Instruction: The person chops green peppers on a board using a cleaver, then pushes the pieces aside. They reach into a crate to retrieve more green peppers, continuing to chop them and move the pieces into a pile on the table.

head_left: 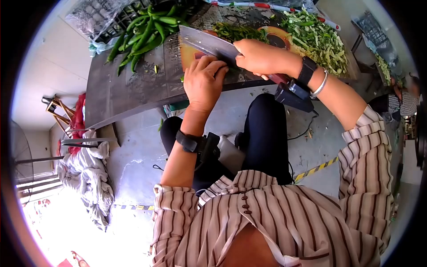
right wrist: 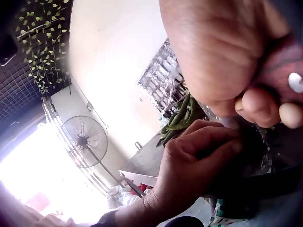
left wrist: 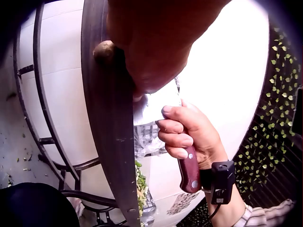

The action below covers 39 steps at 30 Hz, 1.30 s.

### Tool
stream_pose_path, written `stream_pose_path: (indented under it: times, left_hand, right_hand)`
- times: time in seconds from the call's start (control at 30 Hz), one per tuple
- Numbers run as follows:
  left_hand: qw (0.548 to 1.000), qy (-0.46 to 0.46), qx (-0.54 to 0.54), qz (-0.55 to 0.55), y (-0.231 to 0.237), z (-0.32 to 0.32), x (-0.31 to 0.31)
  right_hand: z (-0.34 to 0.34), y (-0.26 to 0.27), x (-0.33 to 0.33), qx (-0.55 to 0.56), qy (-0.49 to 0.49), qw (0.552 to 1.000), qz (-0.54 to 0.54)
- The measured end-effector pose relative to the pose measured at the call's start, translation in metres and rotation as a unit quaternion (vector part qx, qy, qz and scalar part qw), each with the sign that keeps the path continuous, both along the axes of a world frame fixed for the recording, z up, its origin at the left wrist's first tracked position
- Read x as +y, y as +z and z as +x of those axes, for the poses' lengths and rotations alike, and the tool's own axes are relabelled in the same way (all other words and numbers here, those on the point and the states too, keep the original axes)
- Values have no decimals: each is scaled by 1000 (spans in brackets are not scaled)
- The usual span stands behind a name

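The right hand grips the dark red handle of a wide cleaver, its blade slanting up and left across an orange-patterned board. Close against the blade, the left hand rests at the board's near edge with bent fingers, over a mostly hidden green pepper of which only small green bits show. In the right wrist view, the left hand has its thumb and fingers drawn together. Shredded green pepper lies behind the blade.
Whole long green peppers are heaped at the table's back left, by a black crate. Chopped pale and green vegetable covers the right side. The dark table ends just before the knees. A fan stands beyond.
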<state>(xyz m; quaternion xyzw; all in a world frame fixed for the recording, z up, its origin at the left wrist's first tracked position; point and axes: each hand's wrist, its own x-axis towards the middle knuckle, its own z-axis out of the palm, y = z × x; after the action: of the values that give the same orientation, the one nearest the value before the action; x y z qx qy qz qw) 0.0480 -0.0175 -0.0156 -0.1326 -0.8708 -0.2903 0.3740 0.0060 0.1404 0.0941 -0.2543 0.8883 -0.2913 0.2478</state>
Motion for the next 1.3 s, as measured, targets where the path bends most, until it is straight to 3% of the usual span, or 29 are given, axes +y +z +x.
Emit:
stream_pose_path:
  times: [0.23,0.37,0.53,0.77,1.0,1.07,1.17,1.3]
  left_hand:
    - [1000,-6,-6,15,-1,0,-1]
    - [1000,-1,7,15,-5,-4,-1]
    - [1000,4,-6,19,0,-1,0]
    - [1000,1,-1,24,-3,-3,-5]
    - [1000,-2,10,30,-2,-4,-2]
    - [1000,-7,10,27,-5,-3,-2]
    - [998,-42,22,43,-7,-6,1]
    - [999,-22,3,27,-2,-1,-3]
  right_hand:
    - [12,8,15,1,-12,997,76]
    - [13,6,11,41,-11,998,39]
    - [7,1,5,-5,-47,999,22]
    - [1,0,2,-8,-5,999,49]
    - [5,3,10,-12,-26,998,55]
    - [7,3,6,11,-35,998,57]
    - [-8,-13,-11,33,-17,999,-23]
    - [-17,-13,-31,60,-16,998,-13]
